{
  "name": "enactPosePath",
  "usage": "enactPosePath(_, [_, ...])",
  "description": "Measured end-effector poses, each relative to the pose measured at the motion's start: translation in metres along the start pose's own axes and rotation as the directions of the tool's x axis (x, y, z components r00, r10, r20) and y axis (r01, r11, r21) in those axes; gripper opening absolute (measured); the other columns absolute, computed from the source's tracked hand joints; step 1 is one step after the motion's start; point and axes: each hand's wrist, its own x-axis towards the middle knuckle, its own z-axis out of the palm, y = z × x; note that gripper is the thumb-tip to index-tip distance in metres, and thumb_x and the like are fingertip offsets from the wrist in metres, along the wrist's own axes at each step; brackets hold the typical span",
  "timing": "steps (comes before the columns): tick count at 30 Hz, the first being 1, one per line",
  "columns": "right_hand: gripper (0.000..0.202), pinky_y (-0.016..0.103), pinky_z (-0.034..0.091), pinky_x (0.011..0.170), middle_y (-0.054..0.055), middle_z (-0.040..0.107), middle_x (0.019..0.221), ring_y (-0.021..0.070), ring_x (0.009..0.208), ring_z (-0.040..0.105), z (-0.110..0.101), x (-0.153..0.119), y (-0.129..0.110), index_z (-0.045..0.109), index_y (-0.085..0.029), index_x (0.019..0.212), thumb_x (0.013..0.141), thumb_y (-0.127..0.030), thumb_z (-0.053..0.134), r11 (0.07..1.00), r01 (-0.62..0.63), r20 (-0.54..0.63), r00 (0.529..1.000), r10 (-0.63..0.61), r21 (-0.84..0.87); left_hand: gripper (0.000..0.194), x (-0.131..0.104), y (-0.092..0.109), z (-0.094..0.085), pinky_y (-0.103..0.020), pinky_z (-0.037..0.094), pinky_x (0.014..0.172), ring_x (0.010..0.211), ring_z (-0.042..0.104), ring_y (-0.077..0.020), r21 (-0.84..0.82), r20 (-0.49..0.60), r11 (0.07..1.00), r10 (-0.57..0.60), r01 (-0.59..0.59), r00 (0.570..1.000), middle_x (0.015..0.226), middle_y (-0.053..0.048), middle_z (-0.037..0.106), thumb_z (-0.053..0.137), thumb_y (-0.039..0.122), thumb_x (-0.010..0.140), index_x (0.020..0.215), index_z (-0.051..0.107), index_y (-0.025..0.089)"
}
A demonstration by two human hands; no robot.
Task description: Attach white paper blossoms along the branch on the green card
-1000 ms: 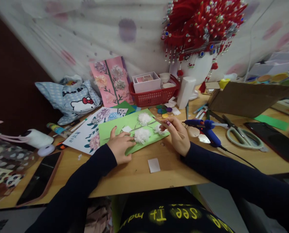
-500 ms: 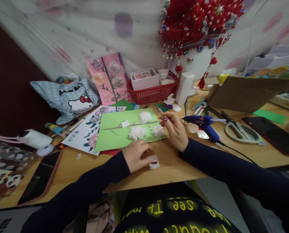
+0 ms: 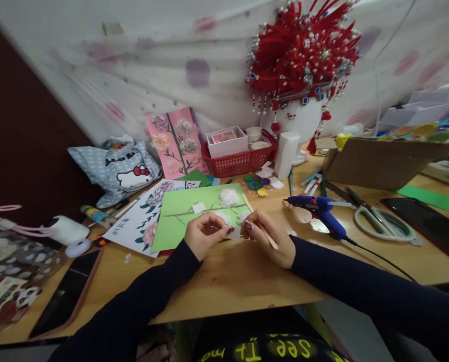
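My left hand [image 3: 205, 235] pinches a small white paper square [image 3: 233, 233] between thumb and finger, lifted over the table's front part. My right hand [image 3: 271, 237] is closed around a thin wooden stick [image 3: 250, 205] that slants up past its knuckles. Its fingertips are at the square's right edge; whether they grip it too, I cannot tell. Just behind both hands lies a green card [image 3: 171, 231] with a drawn branch and fluffy white paper flowers [image 3: 229, 197], some partly hidden by my fingers. Another white square [image 3: 199, 207] rests on the card.
At right lie a blue glue gun [image 3: 318, 203], scissors [image 3: 382, 223] and a phone [image 3: 424, 226]. Small paint dishes [image 3: 255, 185] and a red basket [image 3: 235, 163] stand behind the card. A flower drawing [image 3: 128, 234] and another phone [image 3: 66, 291] are at left.
My left hand has picked the white square up off the table. My right hand, with the stick, has come down and left to meet it. The view has tilted up.
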Motion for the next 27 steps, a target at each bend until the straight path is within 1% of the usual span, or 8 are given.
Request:
enactPosePath(4, [0.027, 0.022, 0.033, 0.048, -0.004, 0.042, 0.057, 0.0092, 0.049, 0.037, 0.001, -0.009, 0.000, 0.036, -0.022, 0.067, 0.091, -0.030, 0.047, 0.972, 0.209, 0.011, 0.978, -0.209, -0.107, 0.034, -0.005, 0.006, 0.004, -0.018, 0.040, 0.046, 0.050, 0.045, -0.0050, -0.041, -0.019, 0.999, 0.022, -0.023, 1.000, 0.058, 0.003, 0.051, 0.080, 0.034, 0.059, 0.059, 0.052, 0.014])
enactPosePath(7, [0.025, 0.023, 0.028, 0.045, -0.004, 0.043, 0.054, 0.0084, 0.045, 0.036, 0.003, -0.012, 0.002, 0.042, -0.021, 0.066, 0.090, -0.025, 0.047, 0.913, 0.359, 0.105, 0.933, -0.345, -0.191, 0.037, -0.009, 0.009, 0.004, -0.016, 0.036, 0.041, 0.044, 0.041, -0.0025, -0.041, 0.019, 0.999, 0.027, -0.026, 0.999, 0.056, 0.005, 0.049, 0.080, 0.035, 0.060, 0.059, 0.050, 0.014])
enactPosePath(9, [0.022, 0.023, 0.029, 0.044, -0.003, 0.047, 0.052, 0.0085, 0.044, 0.038, 0.004, -0.012, 0.002, 0.048, -0.020, 0.070, 0.091, -0.024, 0.046, 0.886, 0.406, 0.152, 0.913, -0.379, -0.226, 0.040, -0.010, 0.009, 0.003, -0.015, 0.035, 0.037, 0.041, 0.040, -0.0022, -0.032, 0.054, 0.999, 0.007, -0.005, 0.999, 0.054, 0.005, 0.048, 0.080, 0.037, 0.061, 0.059, 0.048, 0.014])
enactPosePath(12, [0.019, 0.021, 0.034, 0.045, -0.002, 0.054, 0.054, 0.0090, 0.044, 0.045, 0.004, -0.011, -0.001, 0.054, -0.019, 0.079, 0.092, -0.027, 0.044, 0.898, 0.379, 0.137, 0.924, -0.357, -0.224, 0.043, -0.011, 0.007, 0.001, -0.015, 0.036, 0.035, 0.038, 0.041, -0.0025, -0.043, 0.131, 0.998, -0.042, 0.048, 0.990, 0.052, 0.006, 0.047, 0.080, 0.041, 0.060, 0.059, 0.047, 0.015])
enactPosePath(14, [0.018, 0.020, 0.040, 0.048, 0.000, 0.060, 0.059, 0.0095, 0.049, 0.052, 0.003, -0.009, -0.005, 0.057, -0.018, 0.085, 0.092, -0.028, 0.044, 0.923, 0.340, 0.130, 0.938, -0.320, -0.181, 0.044, -0.011, 0.006, 0.001, -0.016, 0.037, 0.035, 0.038, 0.043, -0.0030, -0.068, 0.199, 0.995, -0.056, 0.070, 0.978, 0.052, 0.006, 0.048, 0.082, 0.040, 0.057, 0.059, 0.047, 0.014])
enactPosePath(17, [0.019, 0.020, 0.045, 0.054, 0.003, 0.065, 0.067, 0.0101, 0.057, 0.058, 0.001, -0.008, -0.010, 0.060, -0.017, 0.092, 0.093, -0.024, 0.042, 0.953, 0.287, 0.180, 0.947, -0.267, -0.093, 0.044, -0.012, 0.004, 0.002, -0.017, 0.040, 0.041, 0.044, 0.047, -0.0048, -0.093, 0.243, 0.995, -0.017, 0.041, 0.970, 0.055, 0.004, 0.051, 0.085, 0.036, 0.053, 0.057, 0.047, 0.014])
enactPosePath(21, [0.018, 0.020, 0.046, 0.053, 0.003, 0.065, 0.067, 0.0099, 0.056, 0.057, 0.001, -0.007, -0.012, 0.061, -0.017, 0.091, 0.092, -0.024, 0.044, 0.964, 0.260, 0.213, 0.946, -0.243, -0.057, 0.042, -0.012, 0.003, 0.002, -0.019, 0.043, 0.049, 0.054, 0.049, -0.0071, -0.044, 0.250, 0.998, 0.049, -0.039, 0.967, 0.060, 0.001, 0.053, 0.086, 0.035, 0.052, 0.056, 0.051, 0.013])
enactPosePath(27, [0.018, 0.018, 0.042, 0.049, 0.000, 0.062, 0.060, 0.0082, 0.050, 0.052, 0.004, -0.008, -0.011, 0.061, -0.016, 0.084, 0.091, -0.027, 0.048, 0.973, 0.224, 0.237, 0.949, -0.206, -0.054, 0.038, -0.016, 0.009, 0.002, -0.020, 0.046, 0.051, 0.054, 0.052, -0.0084, 0.049, 0.300, 0.994, 0.083, -0.102, 0.950, 0.060, 0.000, 0.056, 0.084, 0.035, 0.055, 0.057, 0.053, 0.013])
